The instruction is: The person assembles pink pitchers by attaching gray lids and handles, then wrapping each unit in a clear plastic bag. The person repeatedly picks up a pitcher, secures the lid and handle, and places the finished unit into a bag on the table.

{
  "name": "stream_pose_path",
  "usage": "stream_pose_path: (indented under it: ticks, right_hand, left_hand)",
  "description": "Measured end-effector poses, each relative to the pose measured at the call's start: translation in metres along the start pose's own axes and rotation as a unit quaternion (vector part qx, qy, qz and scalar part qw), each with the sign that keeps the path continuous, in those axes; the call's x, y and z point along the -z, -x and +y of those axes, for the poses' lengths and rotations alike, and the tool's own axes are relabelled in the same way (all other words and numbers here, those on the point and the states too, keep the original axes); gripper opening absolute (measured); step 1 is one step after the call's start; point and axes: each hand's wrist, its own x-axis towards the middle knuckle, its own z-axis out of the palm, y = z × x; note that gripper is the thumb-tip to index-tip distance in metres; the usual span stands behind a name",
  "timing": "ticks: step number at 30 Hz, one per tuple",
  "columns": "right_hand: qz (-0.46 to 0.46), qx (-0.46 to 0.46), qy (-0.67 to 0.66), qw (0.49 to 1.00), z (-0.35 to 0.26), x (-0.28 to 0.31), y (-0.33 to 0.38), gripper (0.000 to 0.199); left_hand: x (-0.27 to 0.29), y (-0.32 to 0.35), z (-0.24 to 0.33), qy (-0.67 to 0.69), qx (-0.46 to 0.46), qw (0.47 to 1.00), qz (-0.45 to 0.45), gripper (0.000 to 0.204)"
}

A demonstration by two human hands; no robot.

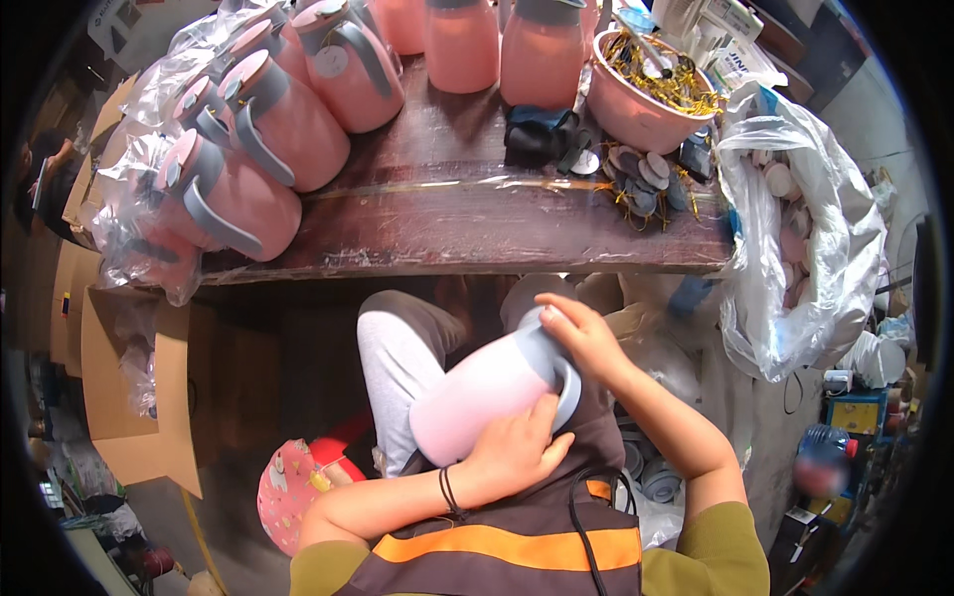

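A pink thermos jug (469, 395) with a grey collar and handle (569, 389) lies tilted over my lap, its top pointing up and to the right. My right hand (588, 343) is wrapped over the grey collar at the mouth, covering most of the top. Against the side of the body, close to the handle, my left hand (517, 439) presses and steadies the jug. Both hands hold this one jug. Its base rests toward my left thigh.
Several pink jugs (298, 129) stand along the back of the dark table (447, 223), the left ones near plastic wrap. A pink bucket (636, 114) holds yellow ties. Round discs (641, 174) lie beside it. At right hangs a white bag (845, 228); at left stands an open carton (129, 427).
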Motion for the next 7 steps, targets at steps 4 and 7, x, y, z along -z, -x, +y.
stream_pose_path:
  ticks: [4, 7]
  right_hand:
    - [-0.098, -0.009, 0.069, 0.993, -0.024, 0.026, 0.016, 0.070]
    - [-0.176, 0.177, 0.201, 0.947, -0.051, 0.052, 0.039, 0.087]
  left_hand:
    - [0.041, -0.012, -0.031, 0.009, 0.007, 0.996, 0.085, 0.034]
    - [0.093, -0.030, -0.063, 0.064, 0.073, 0.988, 0.122, 0.033]
